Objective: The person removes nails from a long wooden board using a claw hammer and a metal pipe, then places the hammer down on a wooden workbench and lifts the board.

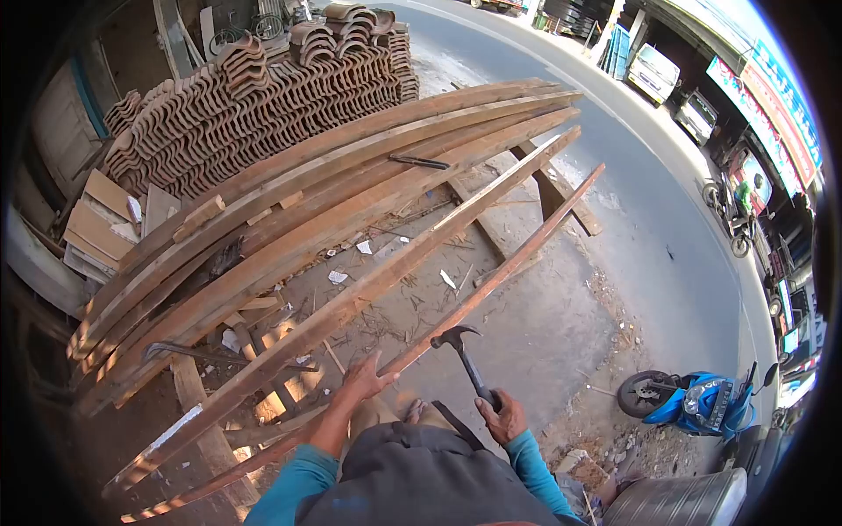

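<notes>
In the head view my right hand [503, 417] is closed around the dark handle of a claw hammer [470, 359]. The hammer's head is up, over the ground. My left hand [363, 383] grips a long, thin reddish wooden batten [500, 279], which slants from lower left to upper right in front of me. Beside the batten lies a thicker wooden beam [351, 301] with a whitish patch near its lower end. Both rest across wooden supports [554, 188].
More long beams [386, 191] lie side by side, with pincers [419, 162] and a crowbar [202, 352] on them. Roof tiles [263, 114] are stacked behind. A blue motorcycle [702, 403] stands at right near the road [667, 228]. Wood scraps litter the ground.
</notes>
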### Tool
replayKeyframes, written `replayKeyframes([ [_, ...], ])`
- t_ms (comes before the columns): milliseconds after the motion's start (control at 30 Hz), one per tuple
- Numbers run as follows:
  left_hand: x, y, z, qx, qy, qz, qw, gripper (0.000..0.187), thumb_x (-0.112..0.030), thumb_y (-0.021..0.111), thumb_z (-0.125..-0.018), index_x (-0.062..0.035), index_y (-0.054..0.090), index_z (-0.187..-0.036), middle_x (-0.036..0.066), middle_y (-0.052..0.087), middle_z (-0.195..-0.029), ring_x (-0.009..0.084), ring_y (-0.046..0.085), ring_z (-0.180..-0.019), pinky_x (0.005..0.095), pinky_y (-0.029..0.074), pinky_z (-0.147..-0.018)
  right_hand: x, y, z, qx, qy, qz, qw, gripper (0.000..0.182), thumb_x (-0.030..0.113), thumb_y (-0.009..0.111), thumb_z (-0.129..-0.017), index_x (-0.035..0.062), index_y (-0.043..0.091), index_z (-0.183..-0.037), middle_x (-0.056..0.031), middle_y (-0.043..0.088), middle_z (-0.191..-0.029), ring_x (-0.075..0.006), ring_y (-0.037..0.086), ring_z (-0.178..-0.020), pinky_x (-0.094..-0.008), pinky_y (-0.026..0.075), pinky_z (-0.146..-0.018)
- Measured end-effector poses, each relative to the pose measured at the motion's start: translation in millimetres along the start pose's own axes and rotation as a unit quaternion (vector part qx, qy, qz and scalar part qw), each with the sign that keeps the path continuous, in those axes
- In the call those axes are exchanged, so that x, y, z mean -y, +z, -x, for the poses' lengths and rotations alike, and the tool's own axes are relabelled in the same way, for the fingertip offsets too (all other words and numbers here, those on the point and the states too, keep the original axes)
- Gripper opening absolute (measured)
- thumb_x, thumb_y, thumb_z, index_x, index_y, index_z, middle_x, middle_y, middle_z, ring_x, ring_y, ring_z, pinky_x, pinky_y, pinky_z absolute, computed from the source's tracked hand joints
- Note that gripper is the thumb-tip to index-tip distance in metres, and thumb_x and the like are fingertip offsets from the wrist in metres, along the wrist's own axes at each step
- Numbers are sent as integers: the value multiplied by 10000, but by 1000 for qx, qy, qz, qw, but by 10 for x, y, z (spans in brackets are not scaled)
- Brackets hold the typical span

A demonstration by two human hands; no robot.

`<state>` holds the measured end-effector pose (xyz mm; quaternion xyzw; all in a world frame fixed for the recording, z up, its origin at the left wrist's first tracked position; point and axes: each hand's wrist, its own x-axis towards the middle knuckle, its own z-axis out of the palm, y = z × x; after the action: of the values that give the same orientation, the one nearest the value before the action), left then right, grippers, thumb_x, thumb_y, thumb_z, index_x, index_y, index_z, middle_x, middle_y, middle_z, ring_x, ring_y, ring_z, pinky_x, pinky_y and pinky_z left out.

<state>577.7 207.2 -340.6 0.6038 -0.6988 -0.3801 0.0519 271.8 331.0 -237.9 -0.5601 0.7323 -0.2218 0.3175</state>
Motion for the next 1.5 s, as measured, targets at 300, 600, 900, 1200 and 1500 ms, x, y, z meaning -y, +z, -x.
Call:
replayKeyframes([
  [300,621,1121,-1173,125,41,123,984,805,-591,674,-833,60,563,-1292,315,613,-1248,439,590,-1188,477,464,-990,-217,7,-399,-34,90,-310,946,317,301,692,-911,33,543,-830,-20,539,-589,-119,503,-454,-286,402,-419],
  [600,-137,409,-811,165,-45,44,984,714,-518,658,-873,9,530,-1337,307,621,-1234,447,592,-1176,488,469,-996,-232,-34,-905,-32,107,-122,986,439,399,683,-871,-34,619,-900,-126,585,-666,-239,575,-638,-410,458,-618],
  [900,-24,621,-800,65,-25,26,997,570,-486,654,-887,-35,581,-1227,285,681,-1054,473,643,-1005,536,503,-853,572,-442,-1455,-124,-41,-76,989,304,275,703,-926,18,540,-916,-109,518,-653,-204,484,-579,-356,426,-563],
  [1200,-98,571,-839,96,-35,18,995,602,-435,641,-912,-14,510,-1322,309,656,-1110,489,622,-1053,547,495,-875,-452,-158,-1726,92,-15,153,984,287,293,651,-935,40,521,-968,-258,631,-728,-473,638,-714,-521,483,-630],
  [1500,-111,611,-784,98,-38,-17,994,691,-445,653,-908,-40,454,-1431,296,663,-1107,468,637,-1046,525,512,-867,508,-603,-1735,-128,-282,-195,931,193,203,654,-964,26,577,-974,-28,510,-675,-129,462,-581,-299,397,-543],
])
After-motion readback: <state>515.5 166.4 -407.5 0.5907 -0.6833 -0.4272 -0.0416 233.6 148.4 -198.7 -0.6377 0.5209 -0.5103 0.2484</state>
